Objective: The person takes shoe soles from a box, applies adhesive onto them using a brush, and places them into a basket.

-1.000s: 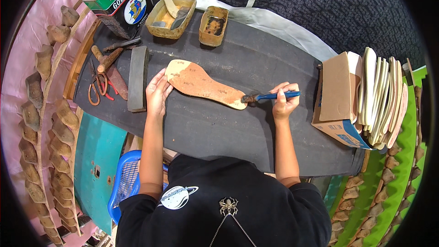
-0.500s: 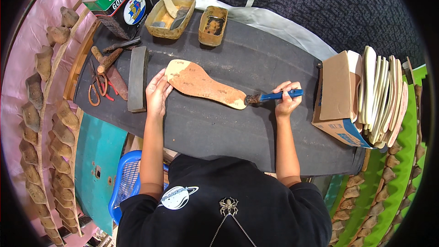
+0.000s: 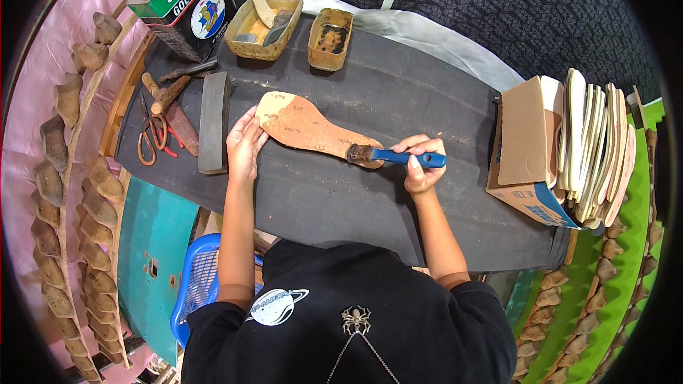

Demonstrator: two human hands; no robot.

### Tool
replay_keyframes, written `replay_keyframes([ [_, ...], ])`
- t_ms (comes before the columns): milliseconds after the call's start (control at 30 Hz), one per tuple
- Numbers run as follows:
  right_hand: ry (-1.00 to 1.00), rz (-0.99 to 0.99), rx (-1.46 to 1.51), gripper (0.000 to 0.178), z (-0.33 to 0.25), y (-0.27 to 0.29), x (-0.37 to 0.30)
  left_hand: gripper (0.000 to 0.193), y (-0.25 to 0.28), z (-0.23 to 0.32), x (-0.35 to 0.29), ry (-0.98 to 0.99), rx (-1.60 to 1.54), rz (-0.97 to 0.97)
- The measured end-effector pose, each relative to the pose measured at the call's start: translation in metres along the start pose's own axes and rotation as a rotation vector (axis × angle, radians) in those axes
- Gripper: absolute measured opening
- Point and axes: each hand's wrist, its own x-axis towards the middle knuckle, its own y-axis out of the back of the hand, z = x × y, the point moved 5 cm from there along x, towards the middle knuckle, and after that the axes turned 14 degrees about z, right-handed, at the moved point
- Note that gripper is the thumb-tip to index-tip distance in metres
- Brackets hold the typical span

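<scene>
A tan insole [image 3: 313, 128] lies slantwise over the dark work surface, with a paler patch at its left end and a wet-looking, darker tone over most of the rest. My left hand [image 3: 245, 142] pinches its left end between thumb and fingers. In my right hand [image 3: 422, 163] is a paintbrush [image 3: 405, 157] with a blue handle, the fingers wrapped round it. Its dark, clotted bristles touch the insole near the right end and cover part of that end.
Left of the insole stand a grey block [image 3: 214, 123], scissors [image 3: 151, 134] and a hammer [image 3: 171, 96]. Behind are a metal can [image 3: 188, 11], a tub with scraps [image 3: 249, 46] and a smaller tub [image 3: 327, 60]. A carton [image 3: 523, 142] with several pale soles [image 3: 594, 146] stands right.
My right hand has moved left with the paintbrush, carrying the bristles from the insole's right tip farther onto its face. My left hand and the insole stay nearly still.
</scene>
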Motion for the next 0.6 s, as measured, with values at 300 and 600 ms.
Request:
replay_keyframes([
  [300, 0.017, -0.037, -0.026, 0.02, -0.003, 0.017, 0.009, 0.035, 0.001, -0.001, 0.001, -0.006, 0.004, 0.004],
  [600, 0.113, -0.164, 0.008, 0.015, -0.021, -0.018, -0.001, 0.035, 0.001, -0.002, 0.001, -0.009, 0.02, 0.008],
])
